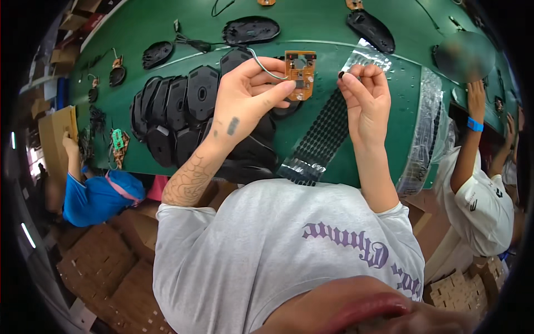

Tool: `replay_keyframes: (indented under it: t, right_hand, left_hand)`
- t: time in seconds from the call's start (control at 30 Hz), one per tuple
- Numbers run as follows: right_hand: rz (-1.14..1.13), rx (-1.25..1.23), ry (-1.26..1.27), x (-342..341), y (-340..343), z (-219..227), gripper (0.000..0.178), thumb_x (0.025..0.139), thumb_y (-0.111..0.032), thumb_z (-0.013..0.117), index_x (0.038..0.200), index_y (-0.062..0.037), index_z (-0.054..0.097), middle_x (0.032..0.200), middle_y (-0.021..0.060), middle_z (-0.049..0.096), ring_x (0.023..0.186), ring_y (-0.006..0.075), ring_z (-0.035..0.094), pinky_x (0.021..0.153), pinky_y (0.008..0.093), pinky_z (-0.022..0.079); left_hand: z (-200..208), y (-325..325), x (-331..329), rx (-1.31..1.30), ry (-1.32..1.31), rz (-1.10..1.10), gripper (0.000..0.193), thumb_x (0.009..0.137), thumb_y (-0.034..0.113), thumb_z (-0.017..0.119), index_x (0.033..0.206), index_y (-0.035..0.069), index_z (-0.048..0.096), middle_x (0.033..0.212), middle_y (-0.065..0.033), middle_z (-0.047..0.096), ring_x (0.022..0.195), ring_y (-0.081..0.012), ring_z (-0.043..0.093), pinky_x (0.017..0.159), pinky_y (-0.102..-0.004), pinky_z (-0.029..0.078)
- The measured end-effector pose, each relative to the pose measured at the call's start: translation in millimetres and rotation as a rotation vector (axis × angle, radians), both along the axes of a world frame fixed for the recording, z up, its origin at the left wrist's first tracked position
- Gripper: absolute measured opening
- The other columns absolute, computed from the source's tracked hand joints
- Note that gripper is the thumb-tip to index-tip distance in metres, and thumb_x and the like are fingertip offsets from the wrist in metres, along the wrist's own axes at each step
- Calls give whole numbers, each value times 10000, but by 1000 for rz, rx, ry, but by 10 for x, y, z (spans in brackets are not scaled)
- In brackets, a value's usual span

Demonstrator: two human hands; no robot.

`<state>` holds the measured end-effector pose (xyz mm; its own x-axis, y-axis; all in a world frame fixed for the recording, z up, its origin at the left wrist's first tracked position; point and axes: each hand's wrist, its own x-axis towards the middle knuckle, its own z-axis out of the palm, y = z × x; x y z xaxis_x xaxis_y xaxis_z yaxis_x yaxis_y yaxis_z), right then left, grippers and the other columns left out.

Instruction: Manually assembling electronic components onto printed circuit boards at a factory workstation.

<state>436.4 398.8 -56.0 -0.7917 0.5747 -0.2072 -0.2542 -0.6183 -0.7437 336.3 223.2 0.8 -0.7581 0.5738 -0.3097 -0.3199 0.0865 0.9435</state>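
Observation:
My left hand (250, 92) grips a small orange-brown circuit board (307, 83) by its left edge, thumb over its face. A pale cable loops from the board over the fingers. To the right, my right hand (367, 106) pinches a tiny black round piece (341, 74) between thumb and fingertip, apart from the board. Below the hands, a clear strip with rows of black round pads (320, 131) stretches across the green table (389, 150) toward my shirt. Stacked black mouse shells (178, 100) lie left of and partly behind my left forearm.
Open black mouse shells (253, 29) and a black cable (192, 42) lie at the back; another mouse shell (371, 32) is beyond my right hand. A plastic-wrapped strip (425, 128) lies to the right. Co-workers' arms (467, 133) show on both sides.

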Motion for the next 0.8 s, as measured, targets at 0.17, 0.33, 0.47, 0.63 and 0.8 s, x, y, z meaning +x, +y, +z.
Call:
replay_keyframes:
  t: [0.17, 0.33, 0.47, 0.63, 0.8]
  right_hand:
    - [-16, 63, 69, 27, -120, 23, 341, 798, 130, 683, 985, -69, 479, 983, 83, 582, 870, 166, 620, 857, 277, 519]
    - [-48, 138, 95, 24, -160, 37, 352, 790, 139, 693, 980, -65, 479, 965, 78, 587, 863, 161, 627, 855, 266, 528]
    - [-49, 193, 95, 31, -153, -50, 352, 787, 136, 703, 977, -62, 483, 952, 75, 593, 864, 158, 634, 846, 259, 535]
    - [-40, 239, 86, 40, -155, -68, 344, 787, 126, 713, 971, -59, 489, 939, 74, 601, 868, 156, 641, 833, 253, 541]
    - [-39, 241, 51, 42, -159, -56, 334, 786, 115, 722, 965, -55, 497, 931, 71, 607, 863, 150, 643, 819, 246, 544]
  left_hand:
    - [-20, 55, 110, -16, 31, -17, 314, 833, -5, 719, 1116, -47, 591, 977, -158, 677, 806, -184, 692, 671, -234, 586]
    - [-24, 79, 202, -7, 24, -14, 322, 826, -20, 723, 1117, -52, 590, 996, -161, 676, 819, -189, 698, 673, -233, 587]
    - [-46, 68, 225, -10, 35, -24, 322, 828, -26, 719, 1121, -54, 589, 1001, -163, 675, 831, -194, 703, 676, -233, 587]
    - [-68, 69, 245, -13, 68, -38, 319, 834, -30, 713, 1126, -57, 588, 1004, -163, 676, 843, -200, 707, 685, -231, 585]
    - [-85, 67, 255, -11, 99, -45, 314, 839, -33, 707, 1129, -57, 591, 1010, -160, 677, 845, -195, 709, 701, -222, 582]
